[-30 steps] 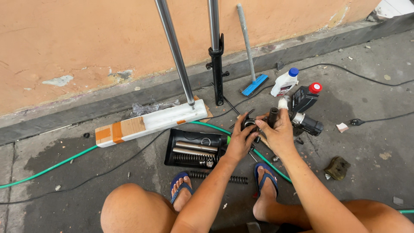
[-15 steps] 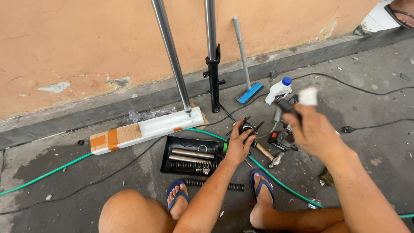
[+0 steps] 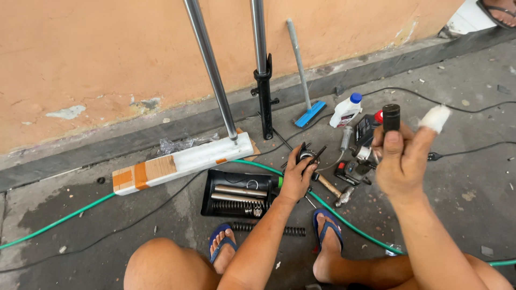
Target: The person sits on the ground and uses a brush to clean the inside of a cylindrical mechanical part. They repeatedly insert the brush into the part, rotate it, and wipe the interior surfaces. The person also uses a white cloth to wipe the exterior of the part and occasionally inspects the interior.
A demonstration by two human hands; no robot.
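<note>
My right hand point(image 3: 402, 161) is raised above the ground, gripping a short black cylinder point(image 3: 391, 116) that sticks up past the thumb; the index finger is wrapped in white bandage point(image 3: 435, 117). My left hand point(image 3: 298, 174) reaches down to the concrete and holds a small black and silver round part point(image 3: 307, 154) beside a hammer point(image 3: 333, 191). Just left of that hand lies a black tray point(image 3: 210, 200) with metal tubes and a spring. Two chrome fork tubes point(image 3: 210, 70) lean on the orange wall.
A green hose point(image 3: 64, 219) crosses the ground under my feet in blue sandals. A white bottle with blue cap point(image 3: 345, 110), a red-capped can, a black power tool point(image 3: 352, 169), a blue-headed brush point(image 3: 309, 114), a white foam block point(image 3: 183, 161) and black cables lie about.
My right hand has lifted up and to the right, away from the tools, bringing the black cylinder with it. My left hand stays low on the round part.
</note>
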